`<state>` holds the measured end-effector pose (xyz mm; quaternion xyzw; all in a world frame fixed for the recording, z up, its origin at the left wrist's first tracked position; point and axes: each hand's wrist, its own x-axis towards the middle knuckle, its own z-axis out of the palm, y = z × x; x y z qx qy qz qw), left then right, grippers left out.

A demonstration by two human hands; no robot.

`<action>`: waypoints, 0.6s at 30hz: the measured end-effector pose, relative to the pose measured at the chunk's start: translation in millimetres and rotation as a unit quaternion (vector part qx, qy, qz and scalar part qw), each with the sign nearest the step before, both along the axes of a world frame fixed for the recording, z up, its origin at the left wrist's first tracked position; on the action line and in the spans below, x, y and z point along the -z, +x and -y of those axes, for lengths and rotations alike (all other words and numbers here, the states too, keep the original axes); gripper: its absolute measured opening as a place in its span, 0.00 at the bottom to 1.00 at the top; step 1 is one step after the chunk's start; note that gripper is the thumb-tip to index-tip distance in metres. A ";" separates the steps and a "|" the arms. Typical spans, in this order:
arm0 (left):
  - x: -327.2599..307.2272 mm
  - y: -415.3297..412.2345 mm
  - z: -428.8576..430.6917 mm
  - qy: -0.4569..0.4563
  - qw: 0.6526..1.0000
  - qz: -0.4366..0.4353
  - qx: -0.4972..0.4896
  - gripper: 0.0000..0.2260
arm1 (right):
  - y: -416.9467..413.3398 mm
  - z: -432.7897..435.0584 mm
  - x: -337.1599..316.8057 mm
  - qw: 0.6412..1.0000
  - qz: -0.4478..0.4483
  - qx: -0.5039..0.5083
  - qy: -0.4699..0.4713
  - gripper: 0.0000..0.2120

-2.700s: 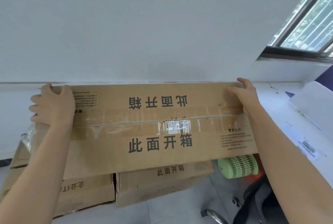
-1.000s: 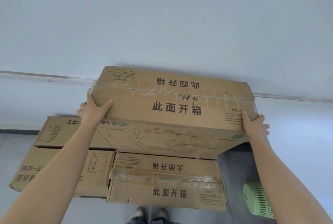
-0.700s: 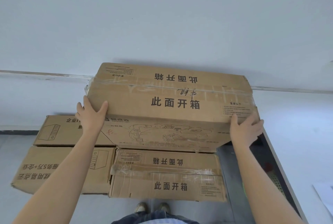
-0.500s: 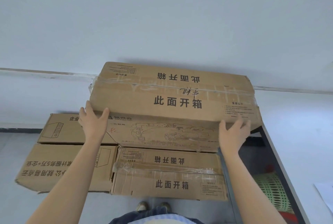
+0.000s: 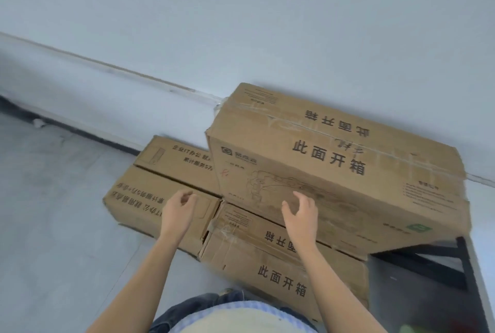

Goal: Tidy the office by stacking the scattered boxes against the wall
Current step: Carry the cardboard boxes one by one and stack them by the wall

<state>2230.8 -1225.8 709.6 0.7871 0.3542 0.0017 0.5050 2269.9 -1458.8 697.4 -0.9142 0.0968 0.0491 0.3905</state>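
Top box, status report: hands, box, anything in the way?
Left hand and right hand open, holding nothing. Top box sits on lower box at wall, right end overhanging. Black frame beside lower box.

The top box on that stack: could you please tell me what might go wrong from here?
The top box seems to jut at its right end past the lower box, over the black frame, so it might tip or slide that way. Neither the left hand nor the right hand appears to touch it, so nothing would catch it if it shifted.
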 end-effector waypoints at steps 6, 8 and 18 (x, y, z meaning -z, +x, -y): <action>11.6 -67.1 -17.8 -0.044 0.988 -0.024 -0.145 0.09 | -1.4 -47.4 14.7 0.950 -0.101 -0.293 -0.032 0.20; 15.8 -92.3 -11.8 -0.062 0.978 -0.022 -0.199 0.07 | -1.6 -55.8 15.3 0.920 -0.125 -0.368 -0.051 0.20; 49.4 -214.2 67.2 -0.111 0.914 -0.044 -0.389 0.09 | -52.8 -55.9 47.0 0.813 -0.178 -0.546 -0.102 0.20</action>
